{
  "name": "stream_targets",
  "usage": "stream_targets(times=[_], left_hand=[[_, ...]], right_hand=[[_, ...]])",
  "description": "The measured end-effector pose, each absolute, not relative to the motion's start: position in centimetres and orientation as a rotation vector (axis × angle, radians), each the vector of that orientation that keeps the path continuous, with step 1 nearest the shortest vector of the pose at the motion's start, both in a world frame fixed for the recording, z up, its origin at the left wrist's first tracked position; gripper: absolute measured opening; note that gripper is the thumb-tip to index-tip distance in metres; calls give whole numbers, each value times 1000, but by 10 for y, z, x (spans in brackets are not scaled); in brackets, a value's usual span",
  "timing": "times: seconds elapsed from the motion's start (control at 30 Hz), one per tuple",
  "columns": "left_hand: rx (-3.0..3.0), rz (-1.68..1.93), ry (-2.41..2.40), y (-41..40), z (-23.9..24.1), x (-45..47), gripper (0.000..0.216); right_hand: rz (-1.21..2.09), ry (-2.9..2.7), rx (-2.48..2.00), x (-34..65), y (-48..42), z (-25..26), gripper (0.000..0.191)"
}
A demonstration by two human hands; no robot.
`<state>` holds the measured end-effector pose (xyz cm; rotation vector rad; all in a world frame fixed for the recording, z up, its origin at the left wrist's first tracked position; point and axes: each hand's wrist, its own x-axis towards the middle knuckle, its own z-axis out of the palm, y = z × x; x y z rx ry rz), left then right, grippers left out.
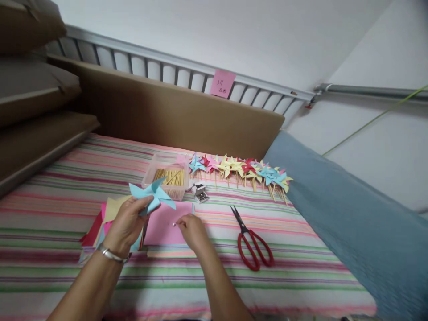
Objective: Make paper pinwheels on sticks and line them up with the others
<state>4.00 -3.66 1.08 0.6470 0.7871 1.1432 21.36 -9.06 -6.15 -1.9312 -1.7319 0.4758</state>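
left hand [125, 225]: grips blue pinwheel [154, 194]
right hand [192, 232]: pinches white bit [174, 224] over pink paper [162, 234]
near: scissors [250, 243], stick box [165, 178]

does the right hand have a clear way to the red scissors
Probably yes: the red scissors lie on the striped cloth just right of the right hand, nothing between, though its fingertips seem to pinch something tiny.

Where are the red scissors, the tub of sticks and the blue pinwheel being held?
red scissors [246, 233], head view, where the red handles meet.
tub of sticks [149, 174], head view, on its left wall.
blue pinwheel [154, 193], head view, at its centre.
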Motion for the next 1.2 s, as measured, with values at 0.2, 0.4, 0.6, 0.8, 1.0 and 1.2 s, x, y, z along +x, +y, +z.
stream_targets(times=[0.2,0.4,0.6,0.8,1.0,1.2], left_hand=[[554,1198,796,-22,-20,45,15],[609,1189,799,-7,-20,38,15],[603,1199,801,-2,-18,36,14],[613,1163,804,-8,-20,39,16],[647,1127,797,-15,-21,47,15],[652,1130,860,-16,-19,49,17]], right_hand=[[543,-1703,-1903,214,-90,-58,20],[483,-1672,-1881,211,-98,-49,20],[413,-1798,-1855,201,-97,-58,22],[380,-1792,-1872,199,-87,-68,18],[396,-1760,-1862,201,-85,-70,21],[473,-1740,-1844,210,-85,-67,24]])
